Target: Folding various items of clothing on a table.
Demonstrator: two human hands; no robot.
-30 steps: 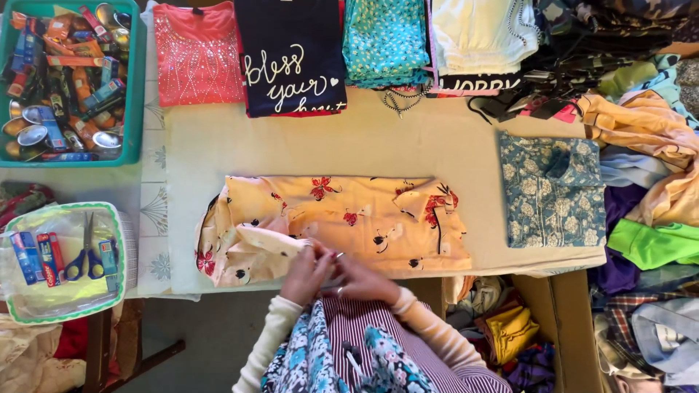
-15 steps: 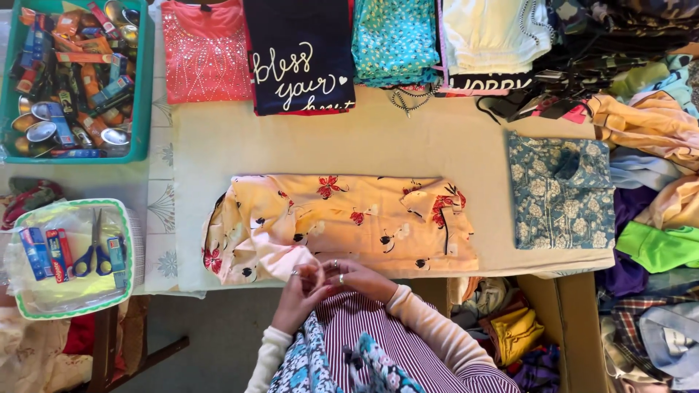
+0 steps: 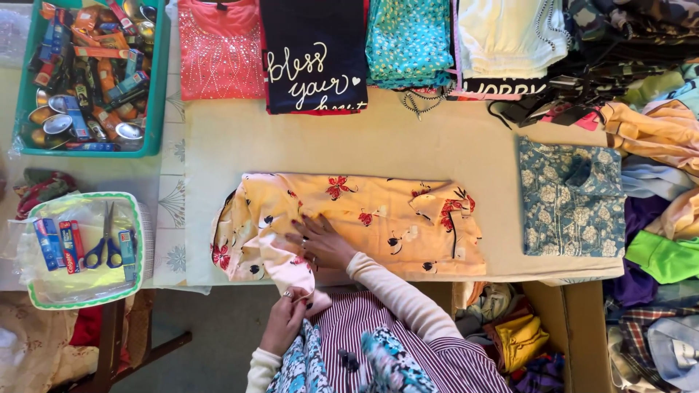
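- A yellow shirt (image 3: pixel 364 222) with red and black flowers is lying flat across the middle of the tabletop (image 3: pixel 408 145), near the front edge.
- The right hand (image 3: pixel 318 241) is resting on the left part of the shirt, with its fingers spread out flat and pressing the cloth down.
- The left hand (image 3: pixel 285 314) is sitting just below the tabletop edge, and it is pinching a hanging corner of the shirt between its fingers.
- That corner is drooping off the tabletop, just beside the person's striped clothes (image 3: pixel 429 342).
- A folded blue shirt (image 3: pixel 571 198) with white flowers is lying to the right of the yellow shirt, apart from it.
- A heap of clothes (image 3: pixel 662 218) in many colours is piling up at the right edge, touching the blue shirt.
- Along the far side of the tabletop, a pink top (image 3: pixel 220 51), a dark top (image 3: pixel 314 54) with white writing and a teal cloth (image 3: pixel 409 44) are lying side by side.
- A green bin (image 3: pixel 156 87) full of cans and tubes is sitting at the far left corner.
- A clear tub (image 3: pixel 87 295) with a green rim is sitting at the near left, well apart from the hands, and blue scissors (image 3: pixel 105 244) are lying in it.
- A cardboard box (image 3: pixel 575 320) with more clothes is standing under the tabletop on the right.
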